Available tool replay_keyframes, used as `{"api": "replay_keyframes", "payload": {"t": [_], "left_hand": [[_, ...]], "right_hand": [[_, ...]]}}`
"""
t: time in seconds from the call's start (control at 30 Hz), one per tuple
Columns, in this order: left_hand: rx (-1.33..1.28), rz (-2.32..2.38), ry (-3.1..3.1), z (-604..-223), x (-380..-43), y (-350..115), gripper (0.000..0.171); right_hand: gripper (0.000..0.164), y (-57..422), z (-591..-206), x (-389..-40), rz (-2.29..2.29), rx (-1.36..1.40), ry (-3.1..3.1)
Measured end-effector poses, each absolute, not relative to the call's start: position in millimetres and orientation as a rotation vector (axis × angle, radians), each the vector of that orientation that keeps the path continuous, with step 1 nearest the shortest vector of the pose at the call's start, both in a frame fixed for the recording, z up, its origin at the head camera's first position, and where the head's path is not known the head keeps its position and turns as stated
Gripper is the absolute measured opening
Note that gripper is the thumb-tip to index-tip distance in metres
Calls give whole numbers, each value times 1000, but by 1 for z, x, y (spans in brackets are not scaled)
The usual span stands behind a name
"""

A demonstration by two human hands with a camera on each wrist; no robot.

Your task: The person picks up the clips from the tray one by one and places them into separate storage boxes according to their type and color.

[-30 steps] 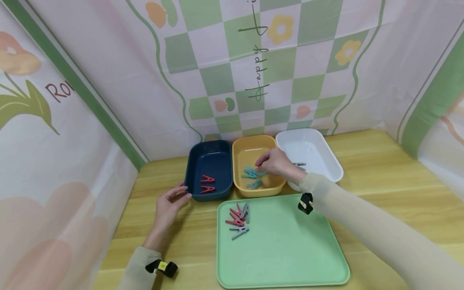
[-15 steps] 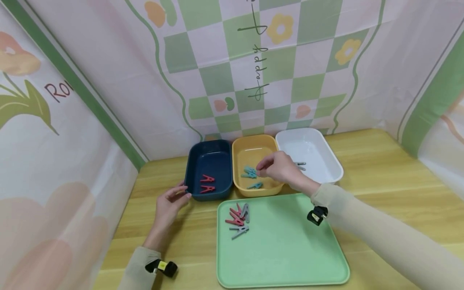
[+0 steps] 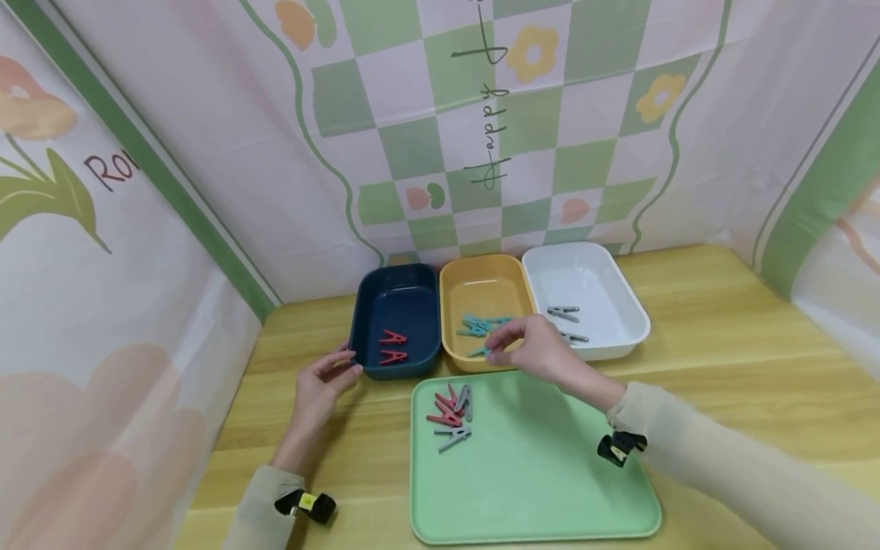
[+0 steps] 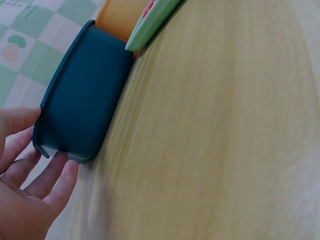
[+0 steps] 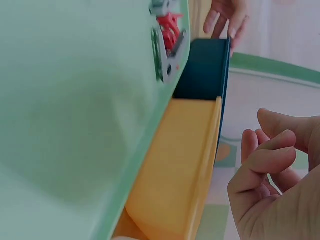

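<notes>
My left hand touches the near left corner of a dark blue tray, its fingertips at the rim and end wall in the left wrist view. Two red clothespins lie in that tray. Over the near right part of a yellow tray is my right hand, fingers loosely bent. No object shows between its thumb and fingers in the right wrist view. Below and left of it several teal clothespins lie in the yellow tray, one partly hidden by the fingertips.
A white tray with two grey clothespins stands to the right of the yellow one. In front lies a green flat tray bearing red clothespins and grey clothespins. A patterned cloth hangs behind the table.
My right hand has moved toward me and slightly right over the yellow tray, uncovering teal clothespins there and grey ones in the white tray. The left hand stays put.
</notes>
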State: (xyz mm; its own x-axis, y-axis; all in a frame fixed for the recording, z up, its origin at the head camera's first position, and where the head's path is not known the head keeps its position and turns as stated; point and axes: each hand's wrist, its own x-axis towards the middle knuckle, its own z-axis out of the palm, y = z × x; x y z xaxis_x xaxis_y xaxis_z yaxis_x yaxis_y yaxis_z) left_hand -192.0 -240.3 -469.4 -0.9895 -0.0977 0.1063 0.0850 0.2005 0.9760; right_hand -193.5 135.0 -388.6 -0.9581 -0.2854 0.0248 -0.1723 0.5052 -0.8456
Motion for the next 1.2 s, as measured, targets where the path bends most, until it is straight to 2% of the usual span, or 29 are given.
{"api": "replay_keyframes", "payload": {"t": [0.37,1.2], "left_hand": [[15,-1913,-2300,-469,-191,-243,32],[-1,-1936,-2292,-469,-193,-241,32]], "right_hand": [[12,128,-397,-173,-1442,-423,2583],[20,124,-422,-165,-1394,-366,2520]]}}
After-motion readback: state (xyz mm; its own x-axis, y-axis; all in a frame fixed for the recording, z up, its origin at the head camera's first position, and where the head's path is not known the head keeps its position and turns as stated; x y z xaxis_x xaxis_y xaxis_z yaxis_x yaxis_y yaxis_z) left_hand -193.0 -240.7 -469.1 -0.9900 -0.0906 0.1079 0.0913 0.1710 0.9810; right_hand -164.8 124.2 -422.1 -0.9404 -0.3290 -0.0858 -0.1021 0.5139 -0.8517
